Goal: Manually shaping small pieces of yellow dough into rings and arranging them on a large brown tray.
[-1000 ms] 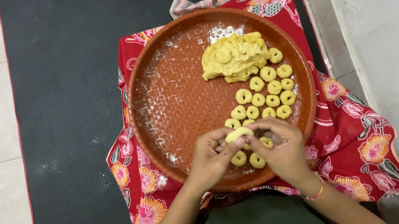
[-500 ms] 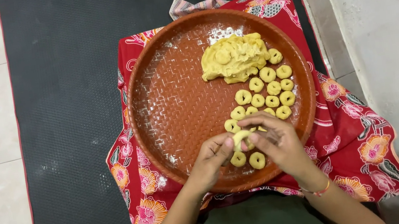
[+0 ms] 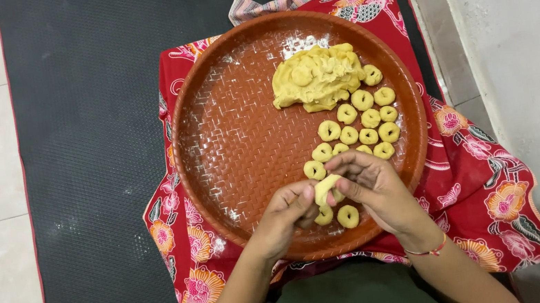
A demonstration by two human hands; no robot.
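Shaping a dough piece over the round tray

Pinching a small piece of yellow dough between the fingertips of both hands, the person works just above the near part of a round reddish-brown tray with a woven pattern. The left hand curls in from the left, its thumb and fingers closed against the piece; the right hand, with a thin red band at the wrist, grips it from the other side, fingers bent over the top. Neither hand is loose: both are grasping the same bit of dough.

Finished rings lie in a loose cluster on the right half of the tray, running from near the hands toward a lump of unshaped dough at the far side. Two more rings sit just under the hands, close to the tray's near rim. A dusting of white flour shows on the tray beside the lump. The tray rests on a red flowered cloth, which lies over a dark mat on a tiled floor.

Judging by the scene, the step in hand is forming this piece into another ring. The next move would call for a gentle grip, so the soft dough keeps its shape, and a free spot beside the rings already laid down.
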